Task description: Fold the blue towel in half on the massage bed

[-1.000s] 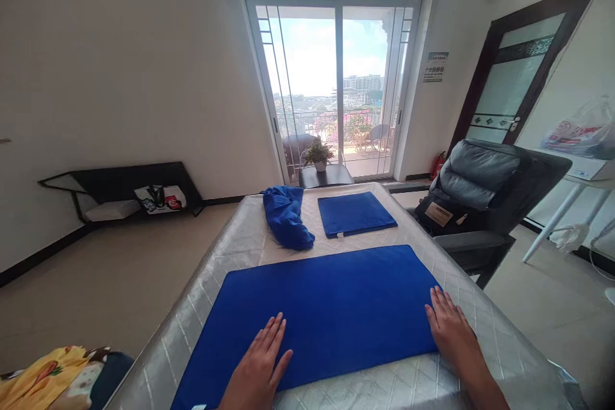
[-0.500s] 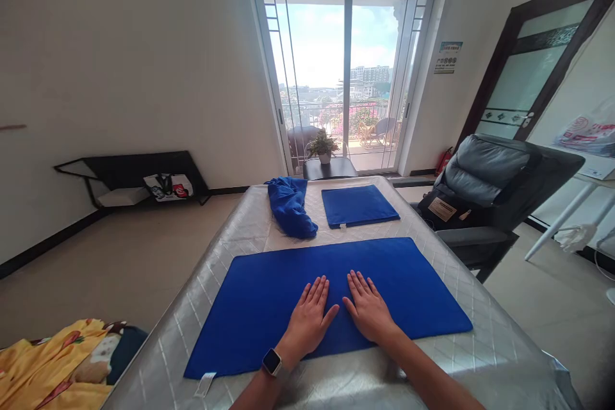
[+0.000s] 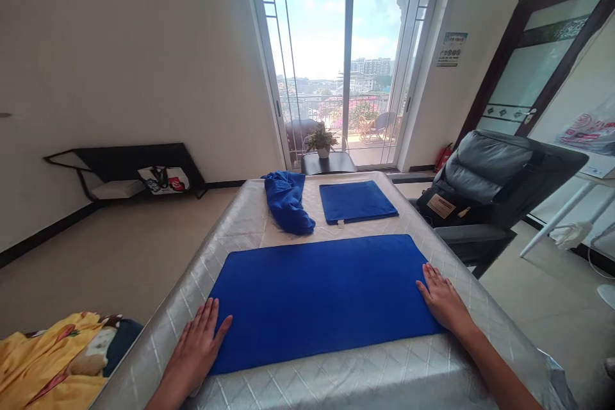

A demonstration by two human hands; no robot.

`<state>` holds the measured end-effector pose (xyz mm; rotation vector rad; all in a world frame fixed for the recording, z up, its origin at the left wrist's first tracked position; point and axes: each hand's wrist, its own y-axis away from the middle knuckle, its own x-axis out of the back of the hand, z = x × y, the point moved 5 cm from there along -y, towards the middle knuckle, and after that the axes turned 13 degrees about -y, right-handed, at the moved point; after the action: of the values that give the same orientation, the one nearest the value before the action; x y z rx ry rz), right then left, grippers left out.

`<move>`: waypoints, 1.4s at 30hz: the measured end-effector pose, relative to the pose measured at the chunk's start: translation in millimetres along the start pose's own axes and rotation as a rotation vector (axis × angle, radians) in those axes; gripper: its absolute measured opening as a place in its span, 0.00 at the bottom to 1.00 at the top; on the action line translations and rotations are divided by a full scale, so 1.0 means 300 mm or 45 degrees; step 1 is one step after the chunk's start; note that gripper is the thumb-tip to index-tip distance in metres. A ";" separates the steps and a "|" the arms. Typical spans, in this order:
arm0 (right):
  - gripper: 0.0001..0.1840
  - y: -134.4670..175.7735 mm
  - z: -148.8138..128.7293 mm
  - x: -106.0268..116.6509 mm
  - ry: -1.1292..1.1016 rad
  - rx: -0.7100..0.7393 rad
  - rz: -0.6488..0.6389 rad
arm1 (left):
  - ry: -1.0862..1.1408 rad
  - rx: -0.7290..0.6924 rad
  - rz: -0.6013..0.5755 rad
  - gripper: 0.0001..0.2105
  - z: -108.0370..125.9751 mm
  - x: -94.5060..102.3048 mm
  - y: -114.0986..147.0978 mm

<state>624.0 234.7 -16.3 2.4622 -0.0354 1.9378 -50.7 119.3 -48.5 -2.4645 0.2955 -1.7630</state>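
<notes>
A blue cloth [image 3: 321,298] lies spread flat and smooth as a wide rectangle on the quilted silver table cover [image 3: 346,378]. My left hand [image 3: 199,336] rests flat over its left edge, fingers stretched out. At the cloth's right edge my right hand [image 3: 439,295] lies flat too, fingers extended. Neither hand holds anything. Beyond the spread cloth, a neatly folded blue cloth [image 3: 358,200] with a small white tag lies to the right, and a crumpled blue cloth [image 3: 288,204] lies to the left.
A dark recliner [image 3: 494,186] with a black bag [image 3: 449,208] on it stands right of the table. Yellow patterned fabric [image 3: 52,359] is at lower left. Behind the table, a potted plant [image 3: 322,141] stands on a chair before the glass sliding door [image 3: 349,77].
My hands have slid apart from the middle of the spread cloth, the left to its left edge and the right to its right edge. The view has shifted slightly.
</notes>
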 end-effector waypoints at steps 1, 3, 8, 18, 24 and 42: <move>0.39 0.000 -0.002 0.002 0.006 -0.011 0.004 | 0.011 0.015 0.024 0.26 -0.005 0.003 -0.005; 0.38 0.001 -0.044 0.016 0.026 -0.036 0.055 | 0.020 0.129 0.095 0.29 0.004 0.033 -0.050; 0.35 -0.006 -0.446 0.063 -0.115 0.260 0.085 | 0.130 0.213 0.174 0.34 0.260 0.247 -0.314; 0.33 -0.047 -0.921 -0.102 -0.293 0.594 -0.186 | 0.385 -0.305 0.111 0.30 0.863 0.408 -0.534; 0.34 -0.055 -0.893 -0.118 -0.341 0.562 -0.167 | 0.406 -0.261 0.040 0.31 0.848 0.351 -0.534; 0.38 -0.169 -0.333 0.006 -0.150 0.095 -0.037 | 0.039 0.019 -0.012 0.33 0.259 0.128 -0.350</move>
<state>528.4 287.2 9.3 2.6061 0.0730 1.8135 45.1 211.1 -18.3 -2.4350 0.2727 -1.8016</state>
